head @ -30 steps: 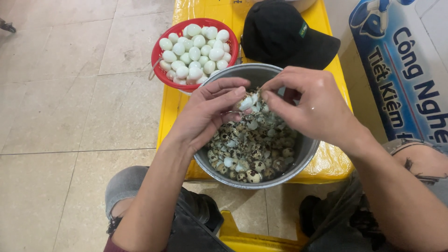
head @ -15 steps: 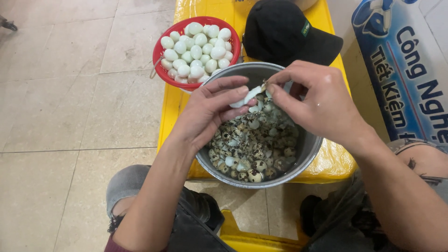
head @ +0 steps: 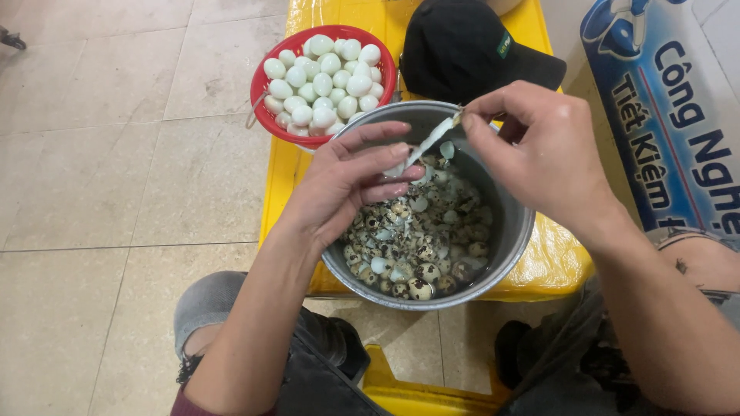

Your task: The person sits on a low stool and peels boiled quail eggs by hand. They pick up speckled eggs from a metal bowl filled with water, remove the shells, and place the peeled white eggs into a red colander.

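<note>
View: looking down from the head onto two bare hands over a metal pot (head: 505, 231) on a yellow table (head: 551, 258).
Left hand: the left hand (head: 351, 185) is curled around a small egg (head: 398, 169), fingers closed on it, thumb on top; only a pale sliver of the egg shows between the fingertips.
Right hand: the right hand (head: 539, 150) pinches the far end of a strip (head: 433, 140) of peeled shell between thumb and forefinger, the other fingers loosely bent.
Strip: long and thin, pale; its long axis runs from the egg at 8 o'clock up to the pinch at 2 o'clock, stretched between the two hands above the pot's far rim.
Pot: holds speckled eggs and shell bits, below both hands.
Bowl: a red bowl (head: 260, 115) of peeled white eggs sits at 11 o'clock from the pot, touching its rim.
Cap: a black cap (head: 462, 46) lies at 12 o'clock, behind the pot.
</note>
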